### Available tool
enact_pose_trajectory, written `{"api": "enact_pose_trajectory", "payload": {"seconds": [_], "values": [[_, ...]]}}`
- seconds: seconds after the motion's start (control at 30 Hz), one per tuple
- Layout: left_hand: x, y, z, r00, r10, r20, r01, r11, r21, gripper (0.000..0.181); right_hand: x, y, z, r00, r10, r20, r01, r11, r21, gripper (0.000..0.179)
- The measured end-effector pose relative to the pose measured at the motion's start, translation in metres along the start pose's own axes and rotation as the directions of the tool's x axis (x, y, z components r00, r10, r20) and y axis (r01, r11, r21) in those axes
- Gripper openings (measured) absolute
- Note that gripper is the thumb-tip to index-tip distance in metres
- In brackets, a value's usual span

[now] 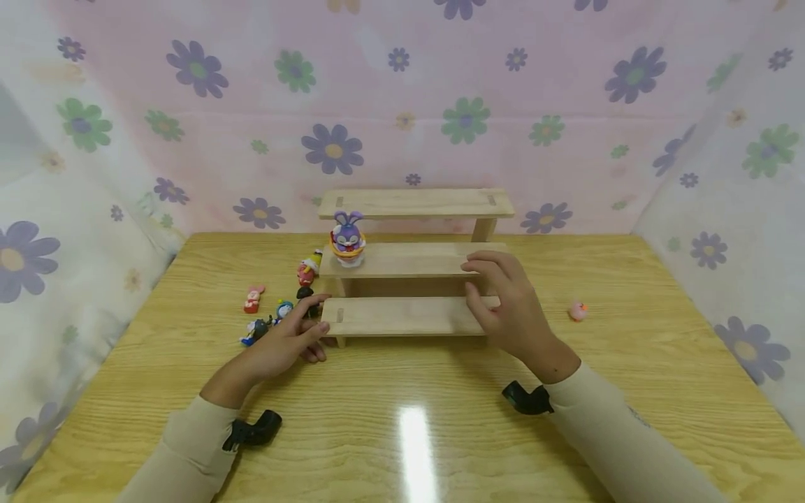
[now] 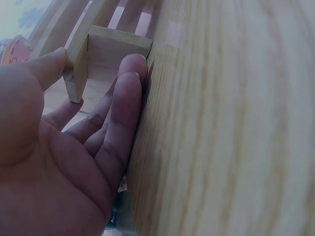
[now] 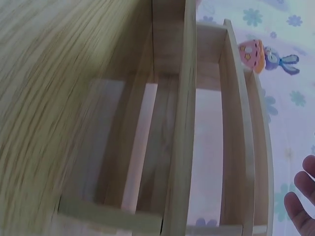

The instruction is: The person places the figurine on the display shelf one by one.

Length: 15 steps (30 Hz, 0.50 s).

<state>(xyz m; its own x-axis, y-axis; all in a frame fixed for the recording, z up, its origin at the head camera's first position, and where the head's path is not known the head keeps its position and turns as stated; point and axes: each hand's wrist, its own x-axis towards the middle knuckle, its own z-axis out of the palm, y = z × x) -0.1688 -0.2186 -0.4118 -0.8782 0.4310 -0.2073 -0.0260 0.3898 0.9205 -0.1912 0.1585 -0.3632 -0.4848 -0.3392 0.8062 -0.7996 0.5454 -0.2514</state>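
A three-step wooden display shelf [image 1: 402, 316] stands mid-table. My left hand [image 1: 283, 346] pinches the left end of its lowest board, thumb on top and a finger beneath. The left wrist view shows the same grip at the board's edge [image 2: 120, 37], the other fingers stretched out below. Over the right end of the lower steps, my right hand [image 1: 512, 311] hovers with fingers loosely bent and nothing held. Only its fingertips [image 3: 291, 199] appear in the right wrist view. A purple rabbit figurine [image 1: 348, 237] in an orange-rimmed cup sits at the left of the middle step.
Left of the shelf are several small figurines, including a pink one [image 1: 253, 299], one with a yellow hat [image 1: 308, 268] and a blue-hatted one [image 1: 284, 311]. A tiny pink figurine [image 1: 578, 311] lies to the right. Flowered cloth [image 1: 415, 91] hangs behind the table [image 1: 352, 433].
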Motion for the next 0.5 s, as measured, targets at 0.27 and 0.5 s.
{"api": "enact_pose_trajectory", "payload": {"seconds": [0.27,0.5], "values": [[0.001,-0.001,0.001,1.0,-0.011,0.0,0.011,1.0,-0.008,0.063,-0.011,0.014,-0.016,0.998,0.059,-0.018,-0.06,0.998,-0.034,0.028],[0.001,0.0,0.0,1.0,-0.009,-0.004,0.009,1.0,0.0,0.062,-0.016,0.033,-0.034,0.988,0.146,-0.041,-0.148,0.987,-0.063,0.026]]}}
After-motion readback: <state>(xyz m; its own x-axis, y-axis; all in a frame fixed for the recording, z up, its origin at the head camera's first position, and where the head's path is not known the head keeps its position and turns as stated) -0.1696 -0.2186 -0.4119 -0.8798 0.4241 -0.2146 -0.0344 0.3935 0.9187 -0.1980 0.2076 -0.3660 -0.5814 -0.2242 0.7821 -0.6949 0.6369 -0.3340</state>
